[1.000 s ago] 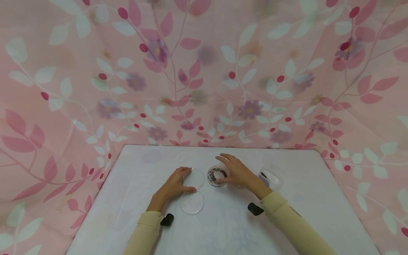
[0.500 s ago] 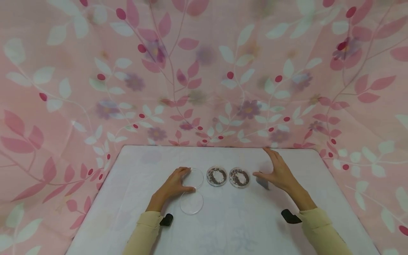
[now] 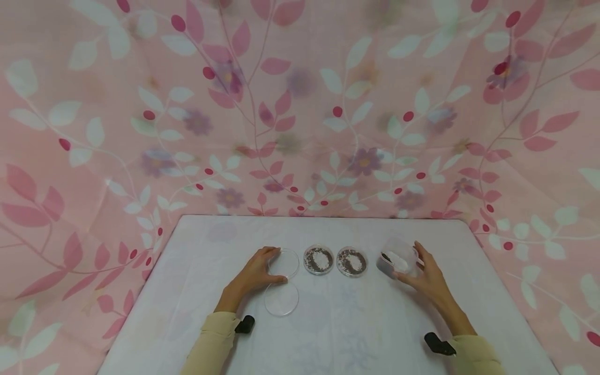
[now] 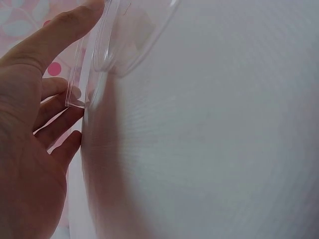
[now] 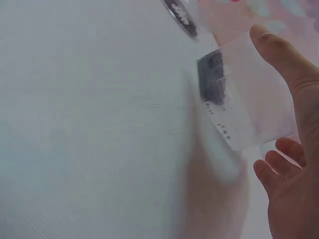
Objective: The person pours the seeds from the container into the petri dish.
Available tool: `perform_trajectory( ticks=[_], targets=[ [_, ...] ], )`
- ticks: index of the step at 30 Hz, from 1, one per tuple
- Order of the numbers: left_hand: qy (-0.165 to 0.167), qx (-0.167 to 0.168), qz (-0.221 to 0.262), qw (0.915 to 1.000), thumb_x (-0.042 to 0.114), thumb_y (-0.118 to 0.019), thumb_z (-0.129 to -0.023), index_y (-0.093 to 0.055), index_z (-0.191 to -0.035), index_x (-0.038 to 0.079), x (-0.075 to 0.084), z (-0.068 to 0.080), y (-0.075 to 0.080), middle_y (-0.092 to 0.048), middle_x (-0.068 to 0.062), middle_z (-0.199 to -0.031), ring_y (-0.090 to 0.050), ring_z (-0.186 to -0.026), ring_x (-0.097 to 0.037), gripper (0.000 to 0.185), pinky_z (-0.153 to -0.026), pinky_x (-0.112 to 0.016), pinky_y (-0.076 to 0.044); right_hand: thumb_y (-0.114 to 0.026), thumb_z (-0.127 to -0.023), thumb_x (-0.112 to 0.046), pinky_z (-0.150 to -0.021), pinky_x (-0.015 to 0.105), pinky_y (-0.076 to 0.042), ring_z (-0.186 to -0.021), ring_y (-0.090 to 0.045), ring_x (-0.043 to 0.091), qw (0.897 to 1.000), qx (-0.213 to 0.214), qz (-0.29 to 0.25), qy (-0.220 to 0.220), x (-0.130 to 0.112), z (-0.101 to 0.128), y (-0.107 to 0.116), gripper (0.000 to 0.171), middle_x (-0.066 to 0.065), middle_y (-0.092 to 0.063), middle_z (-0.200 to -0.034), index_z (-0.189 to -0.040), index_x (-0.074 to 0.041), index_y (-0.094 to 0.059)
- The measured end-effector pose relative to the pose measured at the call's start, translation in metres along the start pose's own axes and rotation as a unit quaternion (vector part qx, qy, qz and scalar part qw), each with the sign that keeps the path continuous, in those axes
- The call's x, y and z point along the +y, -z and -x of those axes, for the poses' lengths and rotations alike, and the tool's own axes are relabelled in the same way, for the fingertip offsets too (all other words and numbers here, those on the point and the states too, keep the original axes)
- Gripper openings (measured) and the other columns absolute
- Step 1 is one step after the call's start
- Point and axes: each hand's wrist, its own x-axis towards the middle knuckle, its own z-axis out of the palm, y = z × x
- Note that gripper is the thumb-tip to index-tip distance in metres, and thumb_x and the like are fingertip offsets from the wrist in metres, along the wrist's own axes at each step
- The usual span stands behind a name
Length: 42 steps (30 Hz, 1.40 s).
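While I am kneeling over the white table (image 3: 328, 323), I am bringing my right hand (image 3: 428, 281) round the clear plastic cup (image 3: 397, 259) at the right end of the row, fingers loosely curved beside its wall and not yet clamped, so I should grip it low and keep it upright because dark grains are lying inside. My left hand (image 3: 255, 273) is pinching the rim of the empty petri dish (image 3: 284, 262), steadying it beside the two filled dishes (image 3: 319, 259).

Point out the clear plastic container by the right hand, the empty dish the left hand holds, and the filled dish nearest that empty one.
clear plastic container (image 3: 397, 260), head view, on its front wall.
empty dish (image 3: 286, 262), head view, on its clear base.
filled dish (image 3: 319, 259), head view, on the pale centre of its contents.
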Motion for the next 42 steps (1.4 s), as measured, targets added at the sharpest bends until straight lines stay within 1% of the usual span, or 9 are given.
perform_trajectory(
  ticks=[6,11,14,17,20,24,29,38,42],
  targets=[
    [0.003,0.0,0.004,1.0,0.054,-0.084,-0.069,-0.051,-0.143,0.011,0.0,0.001,0.0,-0.052,-0.009,-0.142,-0.047,-0.134,-0.029,0.092,-0.112,-0.049,-0.04,-0.084,-0.077,-0.033,-0.108,0.056,-0.034,-0.141,-0.033,0.048,0.997,-0.012,-0.054,-0.056,0.006,0.004,-0.011,0.115,0.029,-0.024,-0.158,-0.158,-0.009,-0.007],
    [0.001,0.003,0.001,1.0,0.055,-0.083,-0.07,-0.05,-0.143,0.011,-0.001,0.001,-0.001,-0.052,-0.009,-0.142,-0.047,-0.134,-0.028,0.092,-0.111,-0.048,-0.041,-0.084,-0.077,-0.032,-0.111,0.049,-0.032,-0.142,-0.034,0.045,0.995,0.002,-0.072,-0.071,0.004,0.004,-0.018,0.113,0.028,-0.03,-0.155,-0.159,-0.013,-0.008],
    [0.001,0.004,-0.002,1.0,0.055,-0.083,-0.07,-0.05,-0.144,0.012,-0.002,0.001,-0.001,-0.052,-0.009,-0.142,-0.047,-0.135,-0.028,0.091,-0.111,-0.048,-0.041,-0.084,-0.077,-0.031,-0.114,0.029,-0.033,-0.143,-0.034,0.042,0.994,0.011,-0.086,-0.071,0.002,0.005,-0.02,0.111,0.026,-0.033,-0.155,-0.158,-0.014,-0.011],
    [0.001,0.005,-0.001,1.0,0.054,-0.084,-0.07,-0.05,-0.143,0.012,-0.001,0.001,0.0,-0.052,-0.009,-0.142,-0.047,-0.135,-0.029,0.091,-0.112,-0.048,-0.04,-0.084,-0.077,-0.03,-0.107,0.006,-0.03,-0.143,-0.033,0.042,0.993,0.018,-0.099,-0.069,0.002,0.005,-0.021,0.108,0.027,-0.035,-0.154,-0.157,-0.011,-0.014],
    [0.003,0.003,-0.001,1.0,0.054,-0.084,-0.07,-0.05,-0.143,0.012,0.0,0.001,0.0,-0.051,-0.009,-0.142,-0.047,-0.135,-0.029,0.091,-0.112,-0.048,-0.04,-0.084,-0.078,-0.03,-0.1,-0.004,-0.025,-0.143,-0.033,0.041,0.992,0.022,-0.106,-0.07,0.003,0.005,-0.022,0.105,0.026,-0.036,-0.153,-0.156,-0.008,-0.016],
    [0.005,0.003,0.0,1.0,0.054,-0.084,-0.07,-0.05,-0.144,0.012,0.001,0.001,0.0,-0.051,-0.009,-0.143,-0.046,-0.136,-0.029,0.091,-0.112,-0.048,-0.04,-0.084,-0.078,-0.03,-0.104,0.001,-0.027,-0.143,-0.035,0.041,0.991,0.025,-0.105,-0.073,0.004,0.005,-0.022,0.103,0.026,-0.037,-0.152,-0.155,-0.006,-0.019],
    [0.002,0.004,-0.005,1.0,0.055,-0.083,-0.069,-0.05,-0.144,0.012,0.0,0.001,0.0,-0.051,-0.008,-0.143,-0.046,-0.135,-0.028,0.092,-0.112,-0.047,-0.04,-0.083,-0.078,-0.03,-0.11,0.015,-0.029,-0.142,-0.036,0.041,0.992,0.024,-0.099,-0.074,0.001,0.005,-0.021,0.102,0.026,-0.038,-0.152,-0.154,-0.005,-0.02],
    [-0.003,0.007,0.001,1.0,0.053,-0.084,-0.07,-0.05,-0.143,0.011,-0.001,0.0,-0.001,-0.052,-0.009,-0.142,-0.047,-0.134,-0.028,0.091,-0.112,-0.047,-0.04,-0.083,-0.078,-0.032,-0.111,0.041,-0.029,-0.143,-0.034,0.042,0.992,0.017,-0.099,-0.072,-0.003,0.004,-0.019,0.104,0.027,-0.036,-0.153,-0.154,-0.004,-0.018],
    [-0.004,0.008,0.005,1.0,0.052,-0.084,-0.07,-0.05,-0.143,0.01,0.0,0.001,0.0,-0.052,-0.008,-0.141,-0.048,-0.134,-0.028,0.091,-0.111,-0.047,-0.041,-0.083,-0.078,-0.035,-0.111,0.047,-0.03,-0.143,-0.035,0.04,0.994,0.021,-0.083,-0.073,-0.005,0.002,-0.019,0.105,0.024,-0.037,-0.154,-0.155,-0.007,-0.018]
  ],
)
